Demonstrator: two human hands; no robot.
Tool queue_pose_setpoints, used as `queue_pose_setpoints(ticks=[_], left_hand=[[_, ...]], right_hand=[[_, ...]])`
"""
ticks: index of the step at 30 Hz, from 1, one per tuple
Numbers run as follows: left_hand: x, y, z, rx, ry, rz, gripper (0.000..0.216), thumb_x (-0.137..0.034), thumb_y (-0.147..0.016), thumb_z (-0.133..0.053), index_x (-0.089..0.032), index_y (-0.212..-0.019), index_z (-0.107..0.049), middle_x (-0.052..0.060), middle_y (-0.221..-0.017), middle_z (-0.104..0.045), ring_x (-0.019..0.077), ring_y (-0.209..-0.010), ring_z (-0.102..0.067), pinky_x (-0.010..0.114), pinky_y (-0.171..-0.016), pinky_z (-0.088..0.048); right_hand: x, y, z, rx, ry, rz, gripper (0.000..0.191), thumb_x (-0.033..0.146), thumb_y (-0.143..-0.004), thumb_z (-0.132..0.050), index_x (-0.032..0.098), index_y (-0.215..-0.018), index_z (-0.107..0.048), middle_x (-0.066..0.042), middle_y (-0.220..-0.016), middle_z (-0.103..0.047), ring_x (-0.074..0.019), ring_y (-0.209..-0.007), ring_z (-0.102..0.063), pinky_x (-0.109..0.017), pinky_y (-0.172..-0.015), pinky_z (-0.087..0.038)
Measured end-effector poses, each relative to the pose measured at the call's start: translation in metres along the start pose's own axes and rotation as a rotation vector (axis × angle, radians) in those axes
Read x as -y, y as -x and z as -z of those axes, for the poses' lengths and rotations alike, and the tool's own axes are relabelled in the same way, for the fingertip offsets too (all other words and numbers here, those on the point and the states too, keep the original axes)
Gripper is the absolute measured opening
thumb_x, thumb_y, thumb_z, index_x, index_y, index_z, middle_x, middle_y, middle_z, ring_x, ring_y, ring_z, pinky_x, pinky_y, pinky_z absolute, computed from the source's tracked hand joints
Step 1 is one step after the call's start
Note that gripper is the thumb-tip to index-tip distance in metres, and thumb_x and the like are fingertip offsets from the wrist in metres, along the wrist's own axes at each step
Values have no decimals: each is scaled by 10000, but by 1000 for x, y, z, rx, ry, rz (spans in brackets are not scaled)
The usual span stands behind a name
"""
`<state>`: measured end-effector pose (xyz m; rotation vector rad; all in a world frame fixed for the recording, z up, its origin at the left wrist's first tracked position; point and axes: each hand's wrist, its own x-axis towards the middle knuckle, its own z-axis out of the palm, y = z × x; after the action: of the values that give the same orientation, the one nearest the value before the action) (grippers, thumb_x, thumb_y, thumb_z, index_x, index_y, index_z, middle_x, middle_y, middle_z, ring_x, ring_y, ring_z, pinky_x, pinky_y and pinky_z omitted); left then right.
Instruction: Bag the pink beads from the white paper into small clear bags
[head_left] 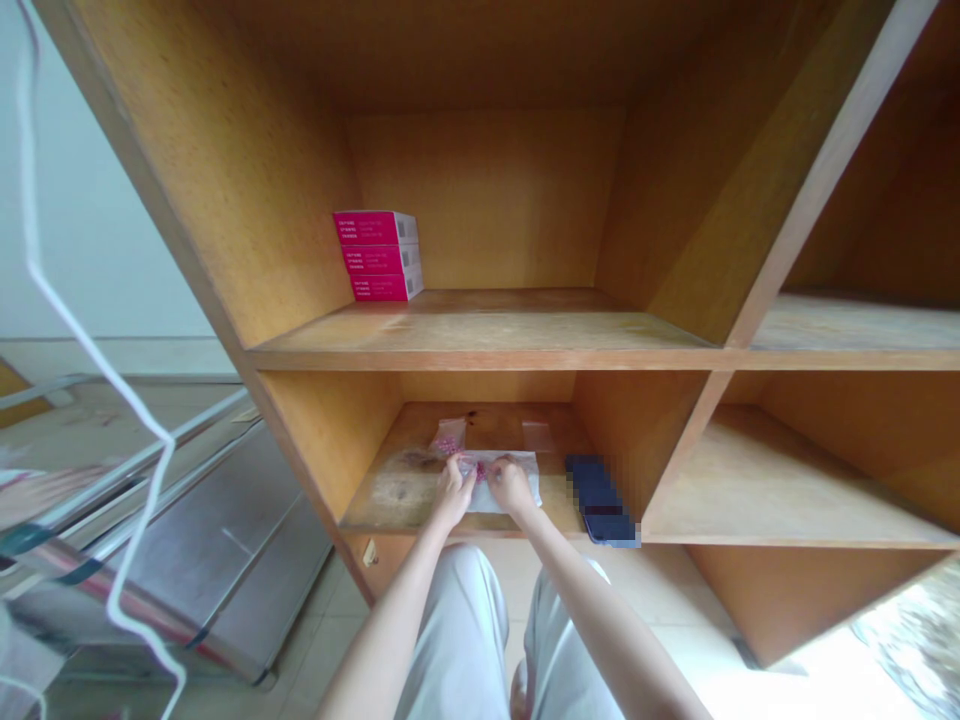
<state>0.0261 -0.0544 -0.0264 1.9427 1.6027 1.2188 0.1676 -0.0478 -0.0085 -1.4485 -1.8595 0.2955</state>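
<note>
Both my hands are on the lower shelf (390,500) of a wooden shelving unit. My left hand (454,489) and my right hand (511,485) have their fingers pinched together on a small clear plastic bag (517,480) that lies flat on the shelf, with small pink beads (479,468) between the fingertips. A second small clear bag with pink beads (448,438) lies just behind my left hand. Another small clear bag (538,435) lies behind my right hand; I cannot tell whether anything is in it.
A dark blue phone (600,500) lies on the same shelf, right of my hands. Three stacked pink boxes (381,256) stand at the back left of the shelf above. Metal sheets and frames (150,540) lie on the floor at left. A white cable (90,350) hangs there.
</note>
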Motion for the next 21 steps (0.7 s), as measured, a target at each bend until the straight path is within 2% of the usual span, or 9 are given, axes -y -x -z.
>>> queue_pose_setpoints(ticks=[7, 15, 18, 21], left_hand=[[-7, 0, 2, 27, -19, -16, 356, -309, -805, -420, -168, -1126, -358, 111, -1090, -530, 197, -1020, -498, 366, -885, -372], [-10, 3, 4, 31, -25, -35, 357, -298, -805, -426, -171, -1131, -353, 112, -1122, -515, 202, -1039, -487, 369, -892, -369], [-9, 2, 3, 8, -3, -45, 329, -299, -812, -411, -167, -1110, -364, 111, -1101, -523, 196, -1034, -492, 368, -896, -370], [-7, 1, 1, -12, 8, -50, 321, -309, -819, -397, -167, -1105, -366, 106, -1083, -529, 189, -1028, -498, 368, -901, -371]], right_hand=[[17, -14, 9, -96, -207, 110, 132, 168, -738, -494, 147, -716, -622, -68, -752, -609, -166, -743, -550, -246, -690, -403], [20, -17, 5, -1, -254, 232, 240, 227, -811, -449, 171, -657, -624, -47, -691, -620, -159, -724, -547, -264, -703, -398], [16, -13, 4, -71, -317, 230, 215, 194, -816, -412, 171, -750, -616, -57, -783, -615, -166, -799, -542, -277, -741, -405], [10, -6, -1, -174, -332, 157, 171, 161, -780, -422, 161, -857, -575, -75, -852, -589, -180, -825, -532, -299, -748, -418]])
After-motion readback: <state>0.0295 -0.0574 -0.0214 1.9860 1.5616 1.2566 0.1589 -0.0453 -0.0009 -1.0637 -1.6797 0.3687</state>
